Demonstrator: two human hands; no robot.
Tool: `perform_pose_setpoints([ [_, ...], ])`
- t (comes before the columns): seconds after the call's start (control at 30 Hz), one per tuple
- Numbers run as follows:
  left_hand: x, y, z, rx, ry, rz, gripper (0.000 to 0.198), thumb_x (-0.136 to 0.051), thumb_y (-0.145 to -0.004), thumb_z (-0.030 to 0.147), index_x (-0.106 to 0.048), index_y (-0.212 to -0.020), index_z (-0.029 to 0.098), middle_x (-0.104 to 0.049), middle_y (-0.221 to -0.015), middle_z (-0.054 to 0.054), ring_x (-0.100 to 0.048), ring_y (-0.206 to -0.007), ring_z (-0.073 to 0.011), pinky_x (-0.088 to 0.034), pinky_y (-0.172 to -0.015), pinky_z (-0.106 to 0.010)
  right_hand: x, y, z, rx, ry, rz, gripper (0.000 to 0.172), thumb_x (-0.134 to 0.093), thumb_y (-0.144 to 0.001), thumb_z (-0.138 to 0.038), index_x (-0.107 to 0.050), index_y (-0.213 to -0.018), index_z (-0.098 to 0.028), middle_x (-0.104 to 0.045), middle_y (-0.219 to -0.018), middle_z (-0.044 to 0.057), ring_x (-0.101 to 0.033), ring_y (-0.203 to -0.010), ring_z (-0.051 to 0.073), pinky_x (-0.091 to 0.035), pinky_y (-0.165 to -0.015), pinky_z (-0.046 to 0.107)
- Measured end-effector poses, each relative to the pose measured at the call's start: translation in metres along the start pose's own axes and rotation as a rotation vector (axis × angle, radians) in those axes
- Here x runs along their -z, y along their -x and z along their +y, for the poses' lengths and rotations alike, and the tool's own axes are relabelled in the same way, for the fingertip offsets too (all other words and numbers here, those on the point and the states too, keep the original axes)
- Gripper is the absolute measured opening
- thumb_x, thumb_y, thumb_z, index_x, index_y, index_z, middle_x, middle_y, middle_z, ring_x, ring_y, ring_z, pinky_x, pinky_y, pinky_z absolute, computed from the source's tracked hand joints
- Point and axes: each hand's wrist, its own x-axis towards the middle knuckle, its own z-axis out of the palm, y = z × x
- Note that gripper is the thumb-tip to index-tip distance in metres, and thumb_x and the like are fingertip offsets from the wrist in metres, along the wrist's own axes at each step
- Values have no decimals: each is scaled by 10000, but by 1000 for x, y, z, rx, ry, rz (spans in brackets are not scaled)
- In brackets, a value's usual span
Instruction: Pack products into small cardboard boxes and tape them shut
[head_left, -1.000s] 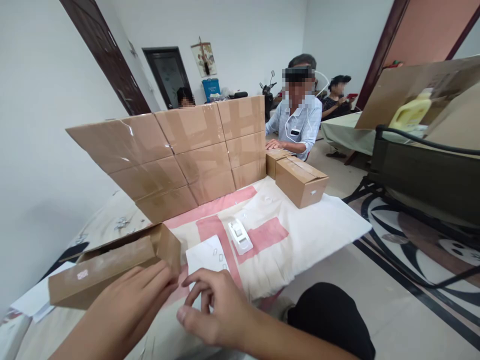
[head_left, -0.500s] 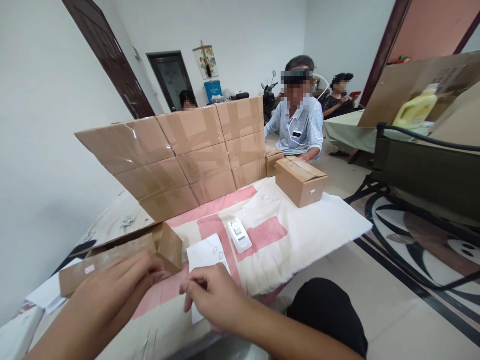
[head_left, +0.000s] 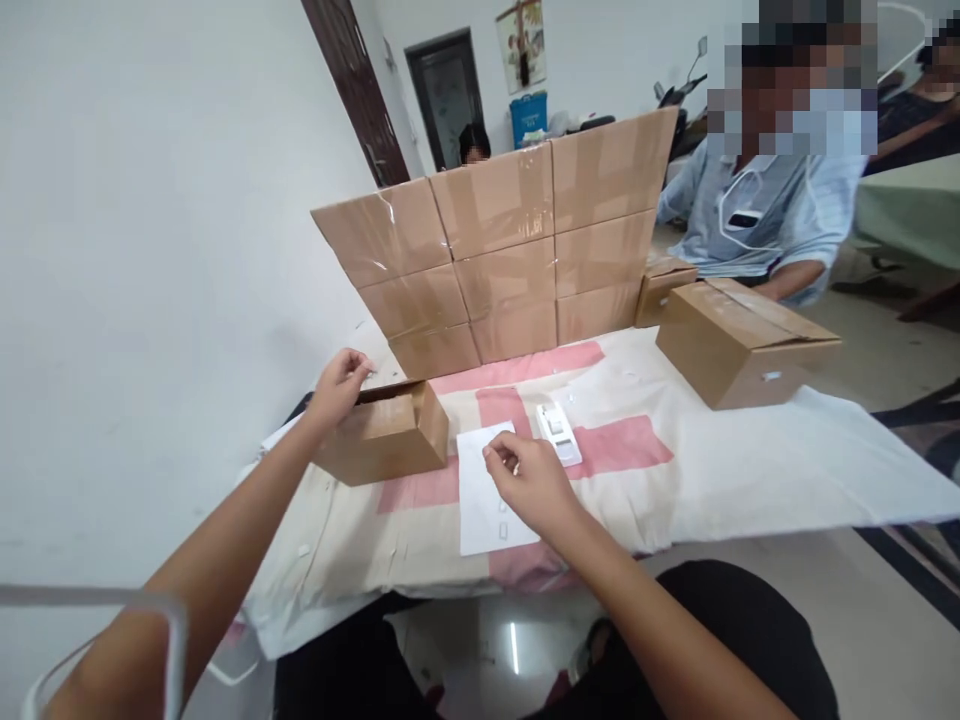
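Observation:
My left hand point(head_left: 343, 388) is raised beside the open cardboard box point(head_left: 390, 440) at the left, its thumb and fingertips pinched together. Whatever sits between those fingertips, if anything, is too small to name. Over a white paper sheet point(head_left: 474, 520) printed with small outlines hovers my right hand point(head_left: 534, 482), thumb and forefinger curled together in a pinch. I cannot make out anything in it. Just beyond this hand lies a white plastic tape-dispenser-like device point(head_left: 557, 432) on the pink and cream cloth point(head_left: 630, 445).
A wall of taped cardboard boxes point(head_left: 502, 250) stands across the back of the table. At the right sits a closed carton point(head_left: 742, 345), near a seated person in a light blue shirt point(head_left: 780, 220). Small white scraps point(head_left: 303, 550) lie on the cloth.
The view has swung left and down. My left hand has moved away from me to the far left side of the open box; my right hand stays over the paper, still pinched.

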Motion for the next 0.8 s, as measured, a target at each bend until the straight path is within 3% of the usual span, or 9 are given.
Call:
perform_pose_setpoints([
  [0.07,-26,-4,-8,3,-5,-1,227,-438,-901,440,-492,-836,230,-638,-880,-58,-606,-879,-209,-472,-853,-357,-7,-3,3,2,19,14,113,-581,-892,-293,-653,-892,-205,-726,-843,21,-674,-763,177,-479,-701,292],
  [0.1,-37,-4,-7,-5,-6,-11,235,-441,-901,445,-505,-847,225,-647,-896,-55,-611,-894,-211,-470,-868,-357,-11,-5,5,-3,27,15,159,-603,-880,-306,-658,-989,-204,-739,-937,43,-692,-850,203,-508,-758,323],
  [0.17,-54,-2,-1,-31,-6,-38,249,-454,-900,456,-535,-882,221,-667,-920,-47,-620,-895,-216,-467,-865,-355,-21,-12,12,-4,29,-14,408,-661,-846,-343,-611,-1222,-194,-706,-1199,105,-676,-1086,263,-531,-907,405],
  [0.23,-65,-2,10,-55,-5,-56,247,-465,-903,456,-556,-902,226,-680,-923,-39,-627,-884,-223,-460,-843,-350,-29,-25,17,35,19,-78,756,-740,-794,-388,-449,-1462,-185,-534,-1484,162,-525,-1363,308,-468,-1083,473],
  [0.3,-74,-8,21,-65,-1,-58,233,-480,-901,446,-565,-894,229,-686,-905,-41,-630,-866,-235,-449,-811,-350,-33,-45,20,80,42,-148,1078,-807,-739,-433,-217,-1604,-177,-286,-1657,184,-268,-1545,323,-346,-1210,506],
  [0.4,-88,-23,34,-69,28,-55,229,-486,-894,446,-560,-884,230,-694,-900,-45,-638,-858,-248,-441,-794,-352,-31,-83,24,68,201,-177,1284,-851,-707,-438,-13,-1647,-185,4,-1720,184,-13,-1593,361,-237,-1257,561],
  [0.47,-96,-35,39,-91,61,-74,250,-483,-894,470,-559,-884,232,-694,-899,-39,-645,-857,-245,-446,-802,-350,-24,-108,28,100,343,-178,1244,-858,-710,-399,-63,-1650,-219,37,-1724,159,-13,-1585,400,-260,-1238,596],
  [0.63,-106,-51,44,-121,282,-143,341,-528,-883,577,-546,-879,236,-682,-852,-20,-668,-865,-234,-493,-826,-335,0,-144,40,216,537,-254,1001,-822,-738,-529,-358,-1561,-196,-264,-1685,141,-312,-1508,433,-432,-1133,609],
  [0.8,-104,-49,44,62,605,-249,451,-685,-789,639,-510,-896,237,-690,-826,-20,-695,-861,-237,-544,-803,-337,8,-153,36,288,683,-301,886,-789,-767,-575,-464,-1468,-144,-362,-1632,183,-509,-1378,391,-536,-1029,543],
])
